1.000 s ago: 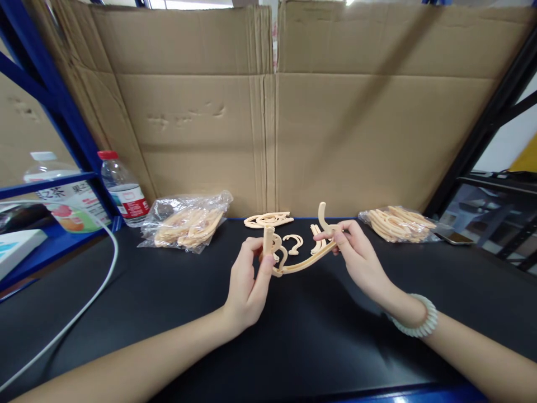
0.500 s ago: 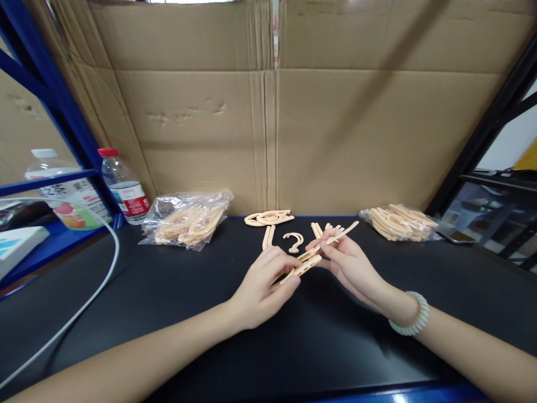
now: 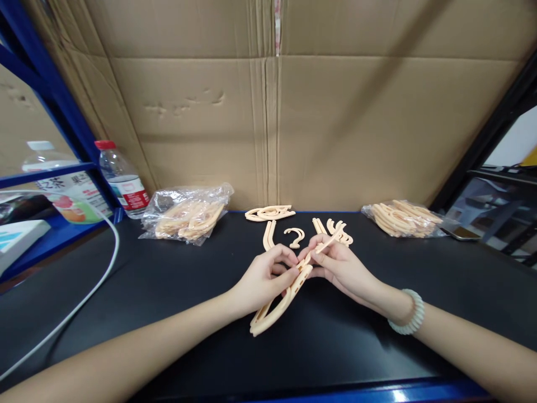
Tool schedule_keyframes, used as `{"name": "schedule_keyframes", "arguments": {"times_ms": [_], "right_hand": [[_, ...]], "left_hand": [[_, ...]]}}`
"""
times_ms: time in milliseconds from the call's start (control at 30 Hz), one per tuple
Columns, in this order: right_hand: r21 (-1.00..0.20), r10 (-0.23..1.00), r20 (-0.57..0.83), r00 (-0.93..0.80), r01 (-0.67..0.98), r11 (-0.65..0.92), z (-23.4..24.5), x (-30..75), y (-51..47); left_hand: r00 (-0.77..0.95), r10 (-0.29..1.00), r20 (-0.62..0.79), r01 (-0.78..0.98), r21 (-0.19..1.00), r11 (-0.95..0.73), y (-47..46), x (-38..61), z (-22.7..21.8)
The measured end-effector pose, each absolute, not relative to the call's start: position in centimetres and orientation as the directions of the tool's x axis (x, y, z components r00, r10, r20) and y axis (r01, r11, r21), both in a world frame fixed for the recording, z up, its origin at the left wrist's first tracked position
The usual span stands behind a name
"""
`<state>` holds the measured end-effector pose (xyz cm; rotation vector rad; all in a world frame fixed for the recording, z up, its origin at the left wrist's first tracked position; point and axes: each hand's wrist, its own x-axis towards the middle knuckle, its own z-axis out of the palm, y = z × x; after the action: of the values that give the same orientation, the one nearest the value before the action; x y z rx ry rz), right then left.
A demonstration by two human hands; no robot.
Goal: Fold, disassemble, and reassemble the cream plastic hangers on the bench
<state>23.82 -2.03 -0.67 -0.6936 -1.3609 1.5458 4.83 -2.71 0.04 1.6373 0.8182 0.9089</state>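
On black table (image 3: 251,369), two bags (image 3: 188,215), one lone hook (image 3: 301,235), left grip (image 3: 262,281) and right grip (image 3: 346,268) closed on perhaps one beige frame (image 3: 282,308)

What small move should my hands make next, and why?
Perhaps steady the slotted curved piece with the left hand and gently press the slim piece toward it with the right hand: their ends come close between your fingertips, which hide whether they are joined.
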Motion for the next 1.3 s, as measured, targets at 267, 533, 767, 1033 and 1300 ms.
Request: {"name": "schedule_keyframes", "arguments": {"times_ms": [267,533,767,1033,1300], "right_hand": [[-0.971,0.883,0.226,-0.412,-0.165,0.171,-0.9,24.3,-1.4],[-0.9,0.825,0.347,-0.446,0.089,0.427,-0.3,24.4,-1.4],[-0.905,0.826,0.38,-0.417,0.016,0.425,-1.3,24.3,-1.4],[-0.76,0.711,0.539,-0.451,0.104,0.642,-0.6,24.3,-1.9],[-0.488,0.463,0.703,-0.539,0.106,0.866,1.0,24.6,-1.9]], "left_hand": [[0.507,0.848,0.153,0.127,0.96,-0.249,-2.5,4.7,0.1],[0.558,0.823,0.107,0.204,0.944,-0.261,-2.6,4.4,0.1],[0.683,0.729,0.047,0.211,0.943,-0.258,-2.0,3.9,-0.4],[0.735,0.678,0.031,0.297,0.883,-0.362,-2.4,3.8,0.4],[0.768,0.638,-0.065,0.253,0.945,-0.208,-2.0,4.2,0.2]]}}
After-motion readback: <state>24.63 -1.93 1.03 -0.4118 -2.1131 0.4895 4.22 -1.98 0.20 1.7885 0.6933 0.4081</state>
